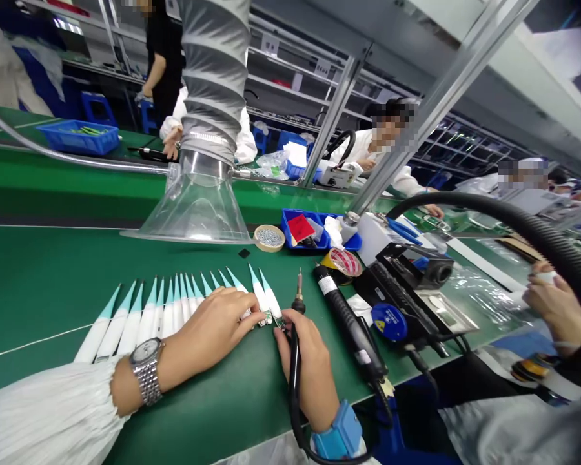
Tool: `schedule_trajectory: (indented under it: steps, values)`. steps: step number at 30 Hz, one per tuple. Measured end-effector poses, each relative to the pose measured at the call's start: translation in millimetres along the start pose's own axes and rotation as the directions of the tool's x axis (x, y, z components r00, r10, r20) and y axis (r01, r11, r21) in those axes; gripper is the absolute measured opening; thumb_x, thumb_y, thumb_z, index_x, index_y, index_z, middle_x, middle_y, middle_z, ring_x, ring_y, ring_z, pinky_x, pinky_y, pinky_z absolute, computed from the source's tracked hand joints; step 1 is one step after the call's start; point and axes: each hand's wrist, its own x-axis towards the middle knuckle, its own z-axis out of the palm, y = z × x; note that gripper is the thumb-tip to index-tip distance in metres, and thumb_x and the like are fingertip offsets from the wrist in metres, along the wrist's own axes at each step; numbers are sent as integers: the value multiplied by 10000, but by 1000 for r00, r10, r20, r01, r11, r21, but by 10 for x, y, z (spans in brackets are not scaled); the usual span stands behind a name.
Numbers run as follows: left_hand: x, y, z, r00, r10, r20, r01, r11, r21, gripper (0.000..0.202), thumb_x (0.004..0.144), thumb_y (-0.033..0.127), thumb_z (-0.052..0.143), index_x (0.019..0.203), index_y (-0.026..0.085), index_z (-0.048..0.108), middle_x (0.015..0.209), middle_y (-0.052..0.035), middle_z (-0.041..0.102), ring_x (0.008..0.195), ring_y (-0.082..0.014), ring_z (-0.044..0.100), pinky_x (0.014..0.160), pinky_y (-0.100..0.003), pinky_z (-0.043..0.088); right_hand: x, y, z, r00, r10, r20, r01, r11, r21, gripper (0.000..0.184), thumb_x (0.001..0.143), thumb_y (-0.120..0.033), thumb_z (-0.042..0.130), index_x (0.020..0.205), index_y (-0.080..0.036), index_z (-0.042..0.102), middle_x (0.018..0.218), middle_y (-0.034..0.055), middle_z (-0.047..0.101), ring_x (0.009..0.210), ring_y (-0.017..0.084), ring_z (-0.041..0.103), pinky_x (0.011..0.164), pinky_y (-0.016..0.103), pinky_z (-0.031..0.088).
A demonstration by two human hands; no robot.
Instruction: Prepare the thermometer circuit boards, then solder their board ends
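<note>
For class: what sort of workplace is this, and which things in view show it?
Probably an electronics assembly line: a soldering iron in the right hand, a row of white-and-teal devices on a green bench mat, and a clear fume hood.

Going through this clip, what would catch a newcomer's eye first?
A fan of pointed white-and-teal housings lies across the green workbench, with the left hand resting on them. Just beside it, the right hand grips a soldering iron. Above the row stands a clear fume-extraction hood on silver ducting.
</note>
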Motion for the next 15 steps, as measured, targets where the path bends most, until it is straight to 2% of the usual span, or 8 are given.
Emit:
schedule_trajectory:
  steps: [4,8,10,12,15]
  values:
    - [-15,30,46,1000,-20,2,20,999,-46,170,900,300,502,805,188,587,786,-11,611,771,-179,546,709,-305,397,-25,-24,-31,999,-33,-36,34,999,30,220,865,-205,514,1084,-223,526,902,41,613,836,174,593,739,285,498]
    - [-7,41,114,992,97,-75,-98,995,-4,187,918,270,437,793,181,545,862,-28,617,852,-201,531,756,-343,386,-101,-81,-187,974,-26,-227,43,996,72,197,896,-214,471,1074,-213,555,821,25,638,739,149,602,676,256,481]
    - [5,26,137,989,121,-85,-125,991,-38,169,914,239,425,789,184,525,955,-26,626,949,-203,524,817,-352,379,-140,-99,-274,952,22,-306,12,994,111,282,898,-265,462,1166,-200,522,766,17,620,670,140,579,631,252,468]
    - [9,0,150,993,97,-73,-103,991,-89,154,905,229,426,782,193,513,1007,-10,629,1005,-197,517,854,-355,373,-164,-88,-331,924,103,-369,-45,986,163,324,878,-322,488,1172,-191,523,807,29,609,689,148,570,629,262,460]
    - [-8,-40,150,997,54,-54,-61,988,-140,161,893,242,437,752,200,503,1041,18,631,1040,-195,511,878,-364,369,-176,-11,-340,852,253,-457,-124,948,294,206,845,-336,519,969,-189,595,876,44,606,760,168,574,644,274,446]
